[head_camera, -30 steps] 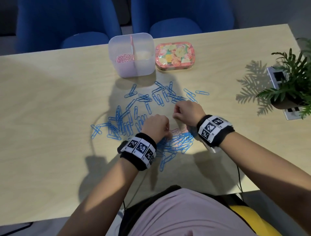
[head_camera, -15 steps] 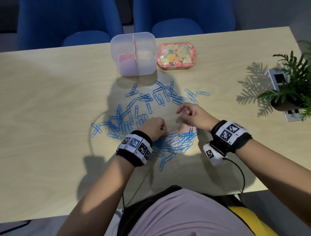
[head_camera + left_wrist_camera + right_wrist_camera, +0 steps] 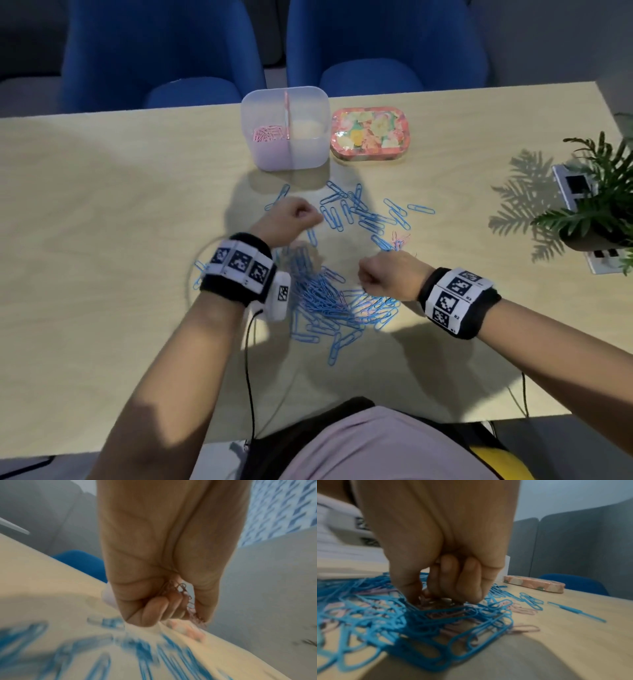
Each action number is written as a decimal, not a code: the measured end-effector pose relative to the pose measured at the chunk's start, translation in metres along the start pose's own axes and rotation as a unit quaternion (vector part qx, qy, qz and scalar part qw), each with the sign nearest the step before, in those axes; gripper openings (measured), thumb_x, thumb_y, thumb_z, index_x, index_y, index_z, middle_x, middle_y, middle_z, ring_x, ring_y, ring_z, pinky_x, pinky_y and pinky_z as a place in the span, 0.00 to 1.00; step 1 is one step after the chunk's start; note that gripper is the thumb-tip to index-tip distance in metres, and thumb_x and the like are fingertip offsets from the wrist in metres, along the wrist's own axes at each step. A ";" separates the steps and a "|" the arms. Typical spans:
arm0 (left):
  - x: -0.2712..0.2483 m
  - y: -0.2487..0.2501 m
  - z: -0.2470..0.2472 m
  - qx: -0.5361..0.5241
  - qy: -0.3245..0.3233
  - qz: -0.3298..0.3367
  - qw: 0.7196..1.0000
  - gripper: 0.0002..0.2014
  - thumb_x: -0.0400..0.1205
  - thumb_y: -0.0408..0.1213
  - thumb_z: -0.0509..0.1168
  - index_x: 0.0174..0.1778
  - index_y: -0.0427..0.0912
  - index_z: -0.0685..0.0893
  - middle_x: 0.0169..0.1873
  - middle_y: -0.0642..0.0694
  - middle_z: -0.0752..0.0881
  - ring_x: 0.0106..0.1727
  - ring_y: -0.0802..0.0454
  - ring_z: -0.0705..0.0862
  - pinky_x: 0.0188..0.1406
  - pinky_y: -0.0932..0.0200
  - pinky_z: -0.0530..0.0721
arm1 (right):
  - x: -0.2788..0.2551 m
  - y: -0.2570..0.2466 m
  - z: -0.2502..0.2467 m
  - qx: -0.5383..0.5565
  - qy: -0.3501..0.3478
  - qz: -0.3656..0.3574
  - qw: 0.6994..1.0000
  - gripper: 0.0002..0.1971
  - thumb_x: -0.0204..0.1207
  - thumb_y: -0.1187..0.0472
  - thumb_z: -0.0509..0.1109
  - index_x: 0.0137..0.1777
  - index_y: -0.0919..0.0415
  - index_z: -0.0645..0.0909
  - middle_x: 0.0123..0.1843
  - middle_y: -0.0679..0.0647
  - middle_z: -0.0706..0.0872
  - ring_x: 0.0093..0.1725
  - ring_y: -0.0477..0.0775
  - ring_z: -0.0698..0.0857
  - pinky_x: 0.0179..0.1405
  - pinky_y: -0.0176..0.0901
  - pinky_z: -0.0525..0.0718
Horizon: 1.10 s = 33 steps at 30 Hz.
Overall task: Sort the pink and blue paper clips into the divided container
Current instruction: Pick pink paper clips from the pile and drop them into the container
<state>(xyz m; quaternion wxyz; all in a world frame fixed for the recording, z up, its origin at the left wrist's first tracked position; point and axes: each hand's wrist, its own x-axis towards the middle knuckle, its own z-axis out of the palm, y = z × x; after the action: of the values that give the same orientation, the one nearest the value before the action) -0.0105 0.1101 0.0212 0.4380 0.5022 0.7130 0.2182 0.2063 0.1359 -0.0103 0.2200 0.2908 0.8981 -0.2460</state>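
Blue paper clips (image 3: 329, 301) heaped on worktop (image 3: 102, 205), near divided container (image 3: 284, 126); left hand (image 3: 291, 219) fisted around pink clips (image 3: 185, 596); right hand (image 3: 387, 277) fingers pinching into heap.

Pale wood-grain table (image 3: 102, 205) under everything. On it a frosted, clear divided container (image 3: 308, 150) with a pink divider; pink paper clips (image 3: 270, 132) fill its left compartment. Just right of the container sits a tin (image 3: 370, 137) with a pink rim and a pink, yellow and green floral lid. In front of the container, bright blue paper clips (image 3: 329, 301) spread wide, a few pink ones mixed in. Black wristbands (image 3: 236, 270) carry black-and-white square markers. Beyond the container, blue chairs (image 3: 164, 51). Far right of it, a green plant (image 3: 603, 192).
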 end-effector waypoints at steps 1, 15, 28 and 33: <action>0.008 0.003 -0.015 0.004 0.041 0.003 0.999 0.07 0.80 0.37 0.66 0.36 0.41 0.79 0.28 0.50 0.75 0.29 0.59 0.72 0.30 0.67 0.70 | 0.002 0.002 0.001 0.014 0.000 0.000 1.000 0.05 0.74 0.59 0.63 0.45 0.59 0.78 0.46 0.57 0.86 0.45 0.61 0.82 0.43 0.49 0.78; 0.101 0.026 -0.103 0.223 0.191 -0.052 0.955 0.15 0.80 0.37 0.66 0.61 0.37 0.81 0.62 0.38 0.83 0.64 0.40 0.80 0.64 0.51 0.77 | 0.044 0.000 -0.097 0.427 0.194 0.000 0.883 0.07 0.75 0.71 0.68 0.38 0.62 0.77 0.26 0.51 0.76 0.18 0.36 0.74 0.20 0.29 0.72; 0.006 -0.022 -0.065 -0.053 0.347 0.019 0.936 0.09 0.79 0.28 0.60 0.47 0.39 0.86 0.40 0.47 0.86 0.29 0.59 0.83 0.38 0.46 0.90 | 0.175 -0.062 -0.203 0.679 0.154 0.103 0.711 0.12 0.79 0.66 0.52 0.34 0.58 0.66 0.35 0.55 0.69 0.30 0.52 0.70 0.30 0.42 0.74; -0.025 -0.031 -0.018 0.004 0.221 -0.001 0.975 0.09 0.78 0.28 0.61 0.45 0.40 0.87 0.44 0.44 0.88 0.42 0.47 0.85 0.50 0.52 0.85 | 0.137 -0.056 -0.197 0.710 0.199 0.067 0.672 0.18 0.78 0.73 0.50 0.26 0.58 0.63 0.23 0.52 0.66 0.19 0.47 0.65 0.19 0.34 0.67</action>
<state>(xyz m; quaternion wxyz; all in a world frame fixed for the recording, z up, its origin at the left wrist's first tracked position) -0.0394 0.0770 0.0173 0.2677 0.4426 0.7934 0.3208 0.0203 0.2649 0.0876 -0.2209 0.4610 0.4536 -0.7300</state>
